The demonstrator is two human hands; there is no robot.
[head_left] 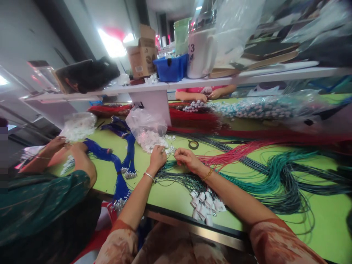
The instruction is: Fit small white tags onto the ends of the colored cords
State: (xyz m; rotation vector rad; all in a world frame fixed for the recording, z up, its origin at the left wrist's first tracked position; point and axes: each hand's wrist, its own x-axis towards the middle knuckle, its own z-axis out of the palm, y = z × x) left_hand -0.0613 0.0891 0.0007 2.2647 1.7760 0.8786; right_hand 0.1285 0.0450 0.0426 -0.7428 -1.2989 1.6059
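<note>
Over the green table, my left hand is closed in a pinch, with a pale speck at its fingertips too small to name. Close by on the right, my right hand also has its fingers pressed together, and what they hold is hidden. Small white connectors lie scattered just beyond my fingertips. Dark green and black wires run beneath both hands. Near the table's front edge, below my right forearm, sits a pile of white connector housings. An open plastic bag of white parts stands beyond my left hand.
Green wires and pink wires spread to the right. A roll of black tape lies behind my right hand. Blue wire bundles lie at left, beside a co-worker's arm. A loaded shelf crosses the back; another person's hands show beneath it.
</note>
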